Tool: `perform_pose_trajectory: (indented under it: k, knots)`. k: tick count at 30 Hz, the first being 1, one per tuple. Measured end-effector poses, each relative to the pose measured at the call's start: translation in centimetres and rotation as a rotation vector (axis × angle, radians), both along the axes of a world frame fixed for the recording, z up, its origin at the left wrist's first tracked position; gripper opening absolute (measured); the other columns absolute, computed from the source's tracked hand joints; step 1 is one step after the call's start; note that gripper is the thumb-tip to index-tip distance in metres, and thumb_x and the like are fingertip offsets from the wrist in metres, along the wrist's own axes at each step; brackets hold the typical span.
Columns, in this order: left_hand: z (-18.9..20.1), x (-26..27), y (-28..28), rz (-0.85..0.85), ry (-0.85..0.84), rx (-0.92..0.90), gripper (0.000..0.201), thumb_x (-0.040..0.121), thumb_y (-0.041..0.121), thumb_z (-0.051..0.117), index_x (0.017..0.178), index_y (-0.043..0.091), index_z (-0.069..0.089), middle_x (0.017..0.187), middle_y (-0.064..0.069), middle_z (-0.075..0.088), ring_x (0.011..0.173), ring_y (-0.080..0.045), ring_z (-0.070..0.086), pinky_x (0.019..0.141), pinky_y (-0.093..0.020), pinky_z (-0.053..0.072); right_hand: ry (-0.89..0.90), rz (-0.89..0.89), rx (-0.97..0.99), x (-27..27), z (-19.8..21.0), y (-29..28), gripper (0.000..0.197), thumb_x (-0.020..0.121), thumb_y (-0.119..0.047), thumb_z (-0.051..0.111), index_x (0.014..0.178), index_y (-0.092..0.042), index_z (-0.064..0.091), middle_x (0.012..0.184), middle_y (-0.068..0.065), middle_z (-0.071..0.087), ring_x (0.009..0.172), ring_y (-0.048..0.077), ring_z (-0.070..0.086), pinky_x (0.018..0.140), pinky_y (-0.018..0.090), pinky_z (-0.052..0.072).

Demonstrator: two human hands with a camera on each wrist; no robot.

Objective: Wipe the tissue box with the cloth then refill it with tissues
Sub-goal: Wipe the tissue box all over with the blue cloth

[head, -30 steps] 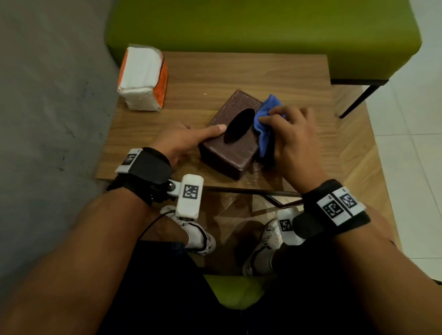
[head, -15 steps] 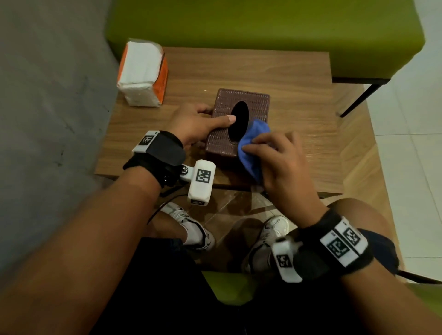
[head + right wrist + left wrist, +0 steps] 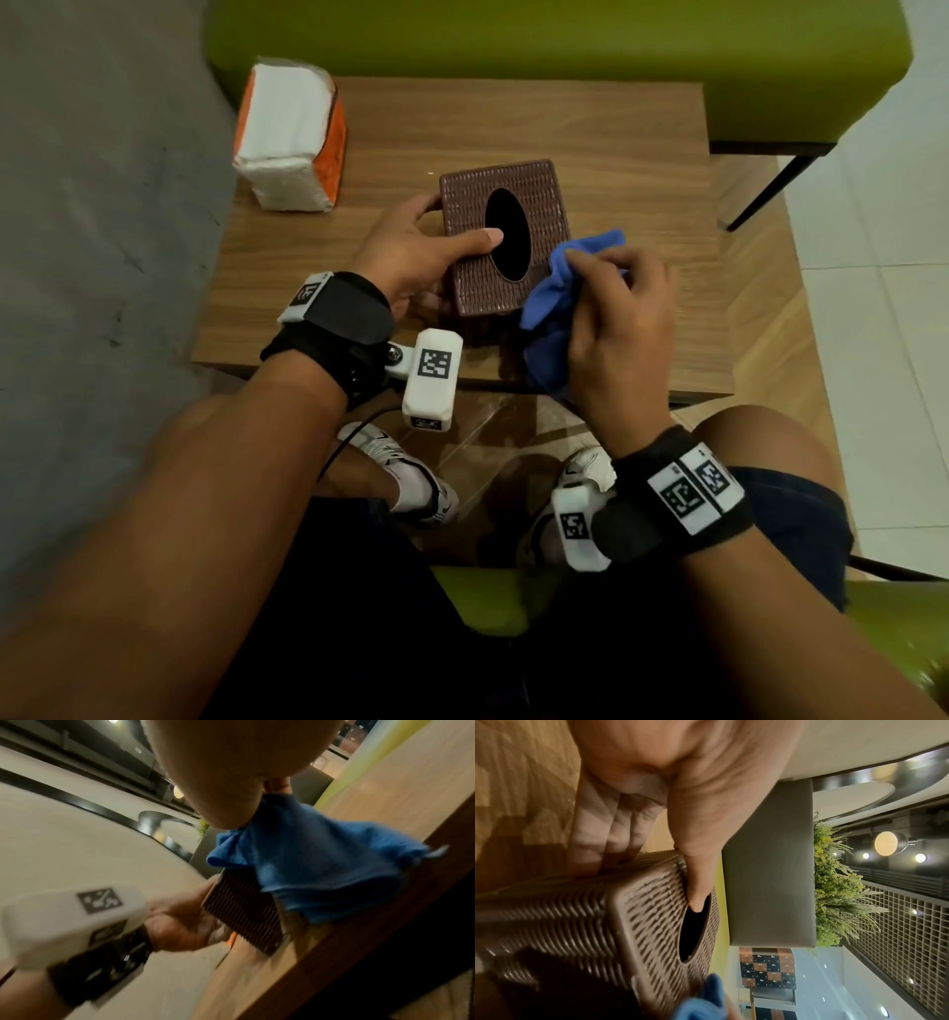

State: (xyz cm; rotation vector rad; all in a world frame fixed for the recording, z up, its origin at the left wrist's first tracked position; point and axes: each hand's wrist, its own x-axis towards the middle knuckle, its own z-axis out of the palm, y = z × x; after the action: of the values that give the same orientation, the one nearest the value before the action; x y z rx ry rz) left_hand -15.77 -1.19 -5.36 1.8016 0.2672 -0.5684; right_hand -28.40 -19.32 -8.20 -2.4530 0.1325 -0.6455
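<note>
On the far left corner of the wooden table stands a pack of tissues, white with an orange side, well apart from my hands. Nothing lies between the pack and the box.

My left hand holds the tissue box from its left side. My thumb lies across the woven top with its tip at the edge of the oval opening; my fingers wrap the far left wall, as the left wrist view shows. The box is brown, stands upright on the table near the front edge, and its opening shows only dark inside. A white marked camera block hangs from my left wrist, in front of the table's front edge.

Just right of the box, my right hand pinches the blue cloth bunched between thumb and curled fingers. The cloth touches the near right corner of the box and hangs down past the table's front edge, hiding that corner. In the right wrist view the cloth drapes over the top of the box wall.

Behind the table stands a green bench. To the right lies pale tiled floor. Below the table edge my white shoes are visible.
</note>
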Motion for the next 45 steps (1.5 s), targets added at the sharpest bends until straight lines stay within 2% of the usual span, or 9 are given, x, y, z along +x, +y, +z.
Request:
perform_pose_trajectory:
  k: [7,11,16,21,26,31,36,41,45]
  knots:
    - [-0.3,0.0,0.0,0.016,0.002,-0.019,0.071,0.084,0.033,0.091,0.145,0.034,0.055,0.111,-0.005,0.08,0.07,-0.011,0.08,0.049,-0.028,0.059,0.066,0.271,-0.269,-0.4,0.8,0.3,0.029,0.102,-0.007,0.057,0.127,-0.008,0.072,0.127,0.015,0.064,0.107,0.034,0.05,0.086,0.033,0.04]
    - [-0.8,-0.7,-0.6,0.06,0.05,-0.093,0.075,0.084,0.03,0.092,0.147,0.034,0.052,0.117,-0.004,0.079,0.08,-0.016,0.082,0.057,-0.036,0.064,0.055,0.083,-0.168,-0.1,1.1,0.4,0.027,0.101,-0.006,0.058,0.122,-0.009,0.074,0.12,0.013,0.065,0.103,0.033,0.05,0.083,0.032,0.037]
    - [-0.8,-0.9,-0.8,0.08,0.01,-0.052,0.066,0.088,0.027,0.088,0.144,0.027,0.053,0.1,-0.003,0.076,0.043,0.002,0.063,0.04,-0.016,0.049,0.061,0.316,-0.243,-1.1,0.8,3.5,0.03,0.097,-0.005,0.064,0.126,-0.009,0.072,0.122,0.014,0.065,0.102,0.034,0.051,0.081,0.041,0.044]
    - [-0.9,-1.1,-0.5,0.101,0.063,-0.1,0.075,0.084,0.028,0.091,0.146,0.032,0.048,0.116,-0.007,0.079,0.072,-0.014,0.081,0.05,-0.033,0.061,0.041,-0.059,-0.019,0.2,0.5,0.0,0.031,0.101,-0.005,0.051,0.123,-0.007,0.072,0.119,0.014,0.065,0.104,0.031,0.05,0.085,0.028,0.035]
    - [-0.6,-1.2,-0.8,0.1,0.02,-0.055,0.063,0.09,0.026,0.086,0.143,0.026,0.052,0.095,-0.003,0.075,0.04,0.001,0.062,0.037,-0.017,0.045,0.079,0.326,-0.21,-2.1,0.7,4.3,0.029,0.097,-0.003,0.064,0.125,-0.007,0.071,0.125,0.013,0.064,0.105,0.033,0.051,0.084,0.04,0.044]
    - [-0.7,-1.1,-0.6,0.094,0.065,-0.082,0.071,0.085,0.029,0.09,0.145,0.033,0.051,0.116,-0.004,0.079,0.075,-0.014,0.081,0.052,-0.034,0.062,0.054,0.046,-0.066,0.2,1.2,-0.4,0.028,0.1,-0.005,0.054,0.118,-0.008,0.074,0.118,0.011,0.066,0.103,0.032,0.051,0.085,0.023,0.027]
    - [-0.4,-1.3,-0.8,0.058,0.046,-0.052,0.062,0.089,0.03,0.087,0.142,0.032,0.054,0.107,-0.004,0.079,0.057,-0.005,0.075,0.045,-0.026,0.056,0.111,0.326,-0.199,-2.0,1.5,2.5,0.029,0.099,-0.008,0.056,0.124,-0.009,0.072,0.123,0.011,0.064,0.107,0.031,0.05,0.084,0.034,0.041]
    - [-0.2,-1.2,-0.6,0.05,0.069,-0.08,0.067,0.088,0.029,0.088,0.143,0.036,0.051,0.112,-0.004,0.08,0.073,-0.015,0.082,0.054,-0.034,0.062,0.148,0.122,-0.142,2.9,2.2,-1.7,0.029,0.103,-0.016,0.053,0.123,-0.012,0.073,0.121,0.011,0.064,0.107,0.029,0.049,0.083,0.022,0.025]
    - [-1.0,-1.3,-0.3,0.024,-0.004,-0.01,0.083,0.082,0.043,0.091,0.152,0.037,0.047,0.122,-0.005,0.078,0.083,-0.018,0.082,0.063,-0.04,0.066,0.138,0.222,-0.217,0.9,2.2,-0.7,0.026,0.101,-0.015,0.057,0.121,-0.01,0.072,0.123,0.009,0.063,0.106,0.026,0.046,0.083,0.028,0.035]
